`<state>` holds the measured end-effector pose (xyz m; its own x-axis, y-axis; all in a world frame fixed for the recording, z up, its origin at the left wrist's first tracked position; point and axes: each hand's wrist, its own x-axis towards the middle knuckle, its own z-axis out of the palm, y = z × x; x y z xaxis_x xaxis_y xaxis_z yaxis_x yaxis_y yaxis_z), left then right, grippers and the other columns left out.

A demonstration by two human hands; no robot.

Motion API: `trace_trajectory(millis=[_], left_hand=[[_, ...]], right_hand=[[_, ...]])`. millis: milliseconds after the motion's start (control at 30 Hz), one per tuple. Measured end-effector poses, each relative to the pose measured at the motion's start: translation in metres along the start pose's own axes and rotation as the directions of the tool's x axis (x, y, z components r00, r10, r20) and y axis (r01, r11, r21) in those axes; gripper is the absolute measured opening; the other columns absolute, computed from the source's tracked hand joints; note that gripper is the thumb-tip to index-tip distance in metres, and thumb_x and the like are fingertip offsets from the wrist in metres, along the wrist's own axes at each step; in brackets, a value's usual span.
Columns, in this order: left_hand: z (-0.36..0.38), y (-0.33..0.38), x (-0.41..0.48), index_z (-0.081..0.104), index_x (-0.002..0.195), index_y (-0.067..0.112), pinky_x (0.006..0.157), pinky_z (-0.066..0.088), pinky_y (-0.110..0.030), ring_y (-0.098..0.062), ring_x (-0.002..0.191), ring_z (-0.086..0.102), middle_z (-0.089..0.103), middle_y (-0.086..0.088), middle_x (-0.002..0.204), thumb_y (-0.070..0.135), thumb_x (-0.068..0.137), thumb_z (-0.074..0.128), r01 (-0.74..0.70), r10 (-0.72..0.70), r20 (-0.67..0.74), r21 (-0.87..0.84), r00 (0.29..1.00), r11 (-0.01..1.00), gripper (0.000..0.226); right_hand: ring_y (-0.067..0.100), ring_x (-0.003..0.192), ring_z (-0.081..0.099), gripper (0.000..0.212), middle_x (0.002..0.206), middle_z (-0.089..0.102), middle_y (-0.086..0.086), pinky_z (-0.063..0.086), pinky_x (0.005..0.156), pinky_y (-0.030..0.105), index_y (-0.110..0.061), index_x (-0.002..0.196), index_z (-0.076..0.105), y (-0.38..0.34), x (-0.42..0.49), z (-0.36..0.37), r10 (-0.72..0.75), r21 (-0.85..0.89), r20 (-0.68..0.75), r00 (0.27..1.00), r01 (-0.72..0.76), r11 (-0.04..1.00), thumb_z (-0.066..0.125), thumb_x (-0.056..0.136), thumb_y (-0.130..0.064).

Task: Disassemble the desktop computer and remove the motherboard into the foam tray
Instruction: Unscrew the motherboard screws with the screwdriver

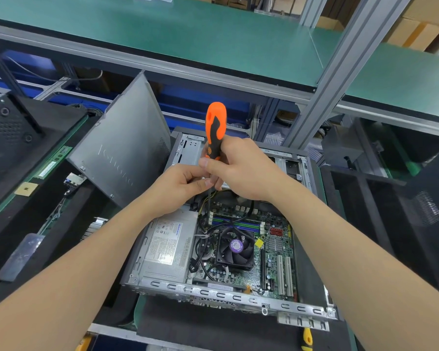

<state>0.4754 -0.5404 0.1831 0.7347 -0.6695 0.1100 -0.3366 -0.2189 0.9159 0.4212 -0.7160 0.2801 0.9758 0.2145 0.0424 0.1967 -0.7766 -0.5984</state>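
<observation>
Gripping an orange-and-black-handled screwdriver upright, right hand closes around its handle; left hand pinches its dark shaft above the green motherboard inside the open grey metal computer case.

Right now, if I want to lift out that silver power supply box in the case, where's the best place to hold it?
Probably from above, by the two long side walls of the power supply. Its labelled top is flat and bare, offering no hold, and the case wall crowds its left side. Black cables lie against its right side, so clear those first.
</observation>
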Motion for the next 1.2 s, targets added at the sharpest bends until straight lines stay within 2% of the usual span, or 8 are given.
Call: trace_trajectory(millis=[400, 533, 733, 800, 900, 1067, 1133, 1200], left_hand=[[-0.0001, -0.0003, 0.0004, 0.075, 0.093, 0.022, 0.051, 0.027, -0.015, -0.004, 0.052, 0.032, 0.039, 0.012, 0.055, 0.027, 0.106, 0.058, 0.007, -0.006, 0.018, -0.026, 1.000, 1.000, 0.023], [-0.0001, -0.0026, 0.0023, 0.074, 0.091, 0.027, 0.053, 0.028, -0.019, -0.007, 0.054, 0.032, 0.041, 0.000, 0.061, 0.031, 0.106, 0.057, 0.018, -0.018, 0.036, -0.003, 0.999, 1.000, 0.024], [0.0003, -0.0033, 0.0024, 0.075, 0.092, 0.028, 0.053, 0.031, -0.012, -0.004, 0.053, 0.036, 0.048, -0.004, 0.061, 0.031, 0.106, 0.056, 0.004, -0.004, 0.042, -0.003, 0.999, 1.000, 0.024], [0.0001, -0.0024, 0.0022, 0.076, 0.094, 0.030, 0.053, 0.031, -0.011, -0.003, 0.053, 0.037, 0.047, 0.004, 0.059, 0.031, 0.106, 0.057, 0.003, -0.003, 0.039, -0.007, 0.999, 1.000, 0.023], [0.0001, -0.0007, 0.0014, 0.077, 0.096, 0.033, 0.053, 0.031, -0.010, -0.003, 0.052, 0.036, 0.043, 0.014, 0.056, 0.033, 0.105, 0.059, 0.000, 0.000, 0.031, -0.023, 1.000, 1.000, 0.020], [-0.0005, -0.0013, 0.0010, 0.078, 0.100, 0.035, 0.053, 0.029, -0.014, -0.005, 0.052, 0.032, 0.037, 0.008, 0.055, 0.034, 0.104, 0.060, -0.029, 0.029, 0.020, -0.002, 0.999, 1.000, 0.018], [-0.0006, -0.0037, 0.0024, 0.078, 0.099, 0.035, 0.056, 0.029, -0.022, -0.009, 0.055, 0.031, 0.038, -0.009, 0.058, 0.036, 0.101, 0.063, -0.020, 0.020, -0.002, 0.054, 1.000, 0.998, 0.015], [0.0008, -0.0054, 0.0036, 0.079, 0.095, 0.038, 0.056, 0.027, -0.026, -0.012, 0.055, 0.029, 0.033, -0.006, 0.057, 0.036, 0.097, 0.070, 0.000, 0.002, -0.027, 0.081, 1.000, 0.997, 0.009]], right_hand=[[0.010, 0.066, 0.073, 0.020, 0.077, 0.075, 0.003, 0.060, 0.078, 0.041, -0.011, 0.102, 0.060, 0.0008, 0.0010, 0.0006, -0.007, 0.024, 0.005, 1.000, 0.007, 1.000, 0.059, 0.104, -0.030], [0.011, 0.063, 0.074, 0.018, 0.077, 0.075, 0.004, 0.061, 0.077, 0.042, -0.012, 0.101, 0.057, 0.0026, 0.0005, 0.0014, -0.006, 0.051, 0.007, 1.000, 0.005, 0.999, 0.059, 0.104, -0.029], [0.013, 0.064, 0.074, 0.018, 0.077, 0.075, 0.006, 0.060, 0.079, 0.044, -0.013, 0.101, 0.058, 0.0047, 0.0002, 0.0015, -0.003, 0.048, 0.018, 1.000, 0.002, 0.999, 0.058, 0.105, -0.030], [0.013, 0.065, 0.074, 0.018, 0.077, 0.075, 0.006, 0.060, 0.079, 0.044, -0.013, 0.101, 0.058, 0.0057, -0.0007, 0.0013, -0.002, 0.043, 0.020, 1.000, 0.001, 0.999, 0.058, 0.105, -0.031], [0.014, 0.069, 0.074, 0.018, 0.082, 0.074, 0.005, 0.059, 0.078, 0.045, -0.013, 0.103, 0.060, 0.0065, -0.0016, 0.0018, 0.003, 0.050, 0.030, 1.000, -0.005, 0.999, 0.058, 0.104, -0.031], [0.015, 0.076, 0.073, 0.011, 0.097, 0.070, -0.001, 0.058, 0.079, 0.037, -0.019, 0.114, 0.058, 0.0090, -0.0021, -0.0057, -0.002, 0.086, 0.106, 0.994, -0.007, 0.996, 0.058, 0.103, -0.022], [0.012, 0.075, 0.069, 0.018, 0.099, 0.069, -0.006, 0.052, 0.073, 0.027, -0.021, 0.116, 0.057, 0.0072, -0.0032, -0.0067, -0.008, 0.056, 0.064, 0.998, 0.004, 0.998, 0.062, 0.100, -0.026], [0.011, 0.072, 0.063, 0.027, 0.088, 0.067, -0.007, 0.048, 0.066, 0.026, -0.018, 0.103, 0.063, 0.0006, -0.0035, -0.0053, -0.017, 0.024, -0.101, 0.995, 0.020, 1.000, 0.067, 0.096, -0.043]])
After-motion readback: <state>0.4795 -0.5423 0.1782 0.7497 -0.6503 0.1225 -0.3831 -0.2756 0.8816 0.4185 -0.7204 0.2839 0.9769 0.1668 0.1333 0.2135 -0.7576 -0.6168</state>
